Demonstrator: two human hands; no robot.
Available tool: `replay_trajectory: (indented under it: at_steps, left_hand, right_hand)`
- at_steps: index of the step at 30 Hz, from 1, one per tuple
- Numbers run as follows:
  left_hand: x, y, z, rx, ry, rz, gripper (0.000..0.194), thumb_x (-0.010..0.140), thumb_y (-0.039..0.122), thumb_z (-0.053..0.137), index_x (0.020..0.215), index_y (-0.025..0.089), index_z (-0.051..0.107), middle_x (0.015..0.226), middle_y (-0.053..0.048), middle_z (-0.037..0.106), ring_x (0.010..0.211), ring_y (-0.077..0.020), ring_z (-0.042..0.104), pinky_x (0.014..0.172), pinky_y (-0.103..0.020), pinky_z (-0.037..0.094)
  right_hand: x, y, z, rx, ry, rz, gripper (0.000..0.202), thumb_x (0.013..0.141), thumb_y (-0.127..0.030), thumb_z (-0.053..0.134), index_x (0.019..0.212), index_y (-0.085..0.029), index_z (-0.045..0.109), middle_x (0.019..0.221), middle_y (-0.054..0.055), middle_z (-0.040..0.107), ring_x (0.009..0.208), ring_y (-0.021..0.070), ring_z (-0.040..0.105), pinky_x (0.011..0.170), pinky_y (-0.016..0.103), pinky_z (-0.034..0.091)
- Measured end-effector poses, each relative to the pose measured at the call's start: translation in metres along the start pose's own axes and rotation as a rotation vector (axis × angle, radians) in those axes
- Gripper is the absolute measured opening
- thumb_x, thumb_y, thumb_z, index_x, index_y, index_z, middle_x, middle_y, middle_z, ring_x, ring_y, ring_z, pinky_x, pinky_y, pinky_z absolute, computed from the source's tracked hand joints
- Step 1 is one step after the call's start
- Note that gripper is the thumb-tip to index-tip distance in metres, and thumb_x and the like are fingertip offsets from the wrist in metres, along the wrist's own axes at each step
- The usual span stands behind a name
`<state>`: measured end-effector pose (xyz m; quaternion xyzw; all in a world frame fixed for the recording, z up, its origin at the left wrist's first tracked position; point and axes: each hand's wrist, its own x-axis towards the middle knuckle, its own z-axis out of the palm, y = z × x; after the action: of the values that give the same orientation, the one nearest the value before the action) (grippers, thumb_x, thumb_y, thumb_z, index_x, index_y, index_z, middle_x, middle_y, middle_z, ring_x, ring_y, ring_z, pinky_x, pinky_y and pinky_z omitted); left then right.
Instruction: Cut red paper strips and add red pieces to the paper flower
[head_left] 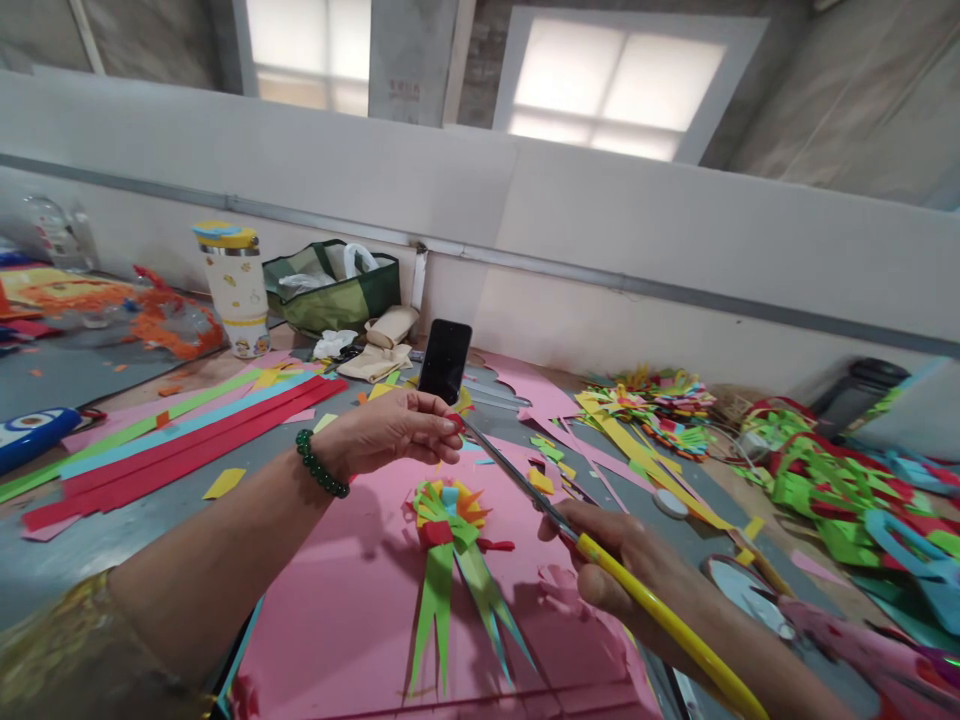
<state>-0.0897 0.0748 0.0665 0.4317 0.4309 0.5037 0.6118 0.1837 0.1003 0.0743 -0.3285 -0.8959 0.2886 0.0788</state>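
Observation:
A small red piece (457,423) is pinched between the fingertips of my left hand (409,430), in the middle of the view. My right hand (619,550) is wrapped round long scissors (660,612) with yellow handles; their tip points up and left, close beside the red piece. Below both hands, a rosette (448,515) of yellow, orange, green and red paper, with green forked tails, lies on pink foam sheets (322,620).
Behind the hands stand a black phone (445,360), a cream tumbler (236,295) and a green bag (337,290). Red, blue and green strips (195,450) lie on the left. Colourful paper pieces (832,470) are heaped on the right.

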Motion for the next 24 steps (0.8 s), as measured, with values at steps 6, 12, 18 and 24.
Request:
replay_trajectory:
  at_steps: [6, 12, 18, 24]
  left_hand:
    - [-0.0006, -0.0015, 0.0001, 0.01, 0.005, -0.016, 0.023, 0.063, 0.022, 0.081, 0.073, 0.012, 0.063, 0.066, -0.004, 0.07, 0.058, -0.0112, 0.066, 0.06, -0.021, 0.049]
    - [-0.0004, -0.0015, -0.0019, 0.062, -0.029, -0.022, 0.024, 0.062, 0.024, 0.081, 0.072, 0.012, 0.063, 0.065, -0.003, 0.069, 0.057, -0.0109, 0.064, 0.059, -0.021, 0.049]
    - [0.0011, -0.0018, -0.0039, 0.092, -0.052, -0.011, 0.024, 0.062, 0.025, 0.08, 0.068, 0.012, 0.061, 0.064, -0.003, 0.068, 0.056, -0.0112, 0.064, 0.059, -0.023, 0.049]
    - [0.0012, -0.0007, -0.0048, 0.094, -0.063, -0.014, 0.023, 0.063, 0.024, 0.08, 0.071, 0.012, 0.063, 0.065, -0.002, 0.067, 0.054, -0.0103, 0.062, 0.058, -0.023, 0.048]
  right_hand:
    - [-0.0003, -0.0004, -0.0004, 0.009, -0.016, 0.011, 0.081, 0.066, -0.09, 0.027, 0.088, -0.018, 0.058, 0.061, -0.004, 0.042, 0.056, 0.0111, 0.032, 0.051, 0.026, 0.025]
    - [0.0013, -0.0005, -0.0005, 0.017, -0.034, 0.06, 0.085, 0.061, -0.093, 0.027, 0.084, -0.017, 0.059, 0.059, -0.003, 0.046, 0.054, 0.0108, 0.035, 0.049, 0.025, 0.025]
    - [0.0024, -0.0038, -0.0021, 0.037, -0.046, 0.065, 0.086, 0.06, -0.093, 0.029, 0.083, -0.016, 0.06, 0.058, -0.003, 0.046, 0.054, 0.0106, 0.036, 0.049, 0.025, 0.025]
    - [0.0017, -0.0001, -0.0025, 0.03, -0.051, 0.03, 0.083, 0.064, -0.09, 0.03, 0.083, -0.016, 0.06, 0.058, -0.003, 0.045, 0.054, 0.0103, 0.034, 0.049, 0.025, 0.025]
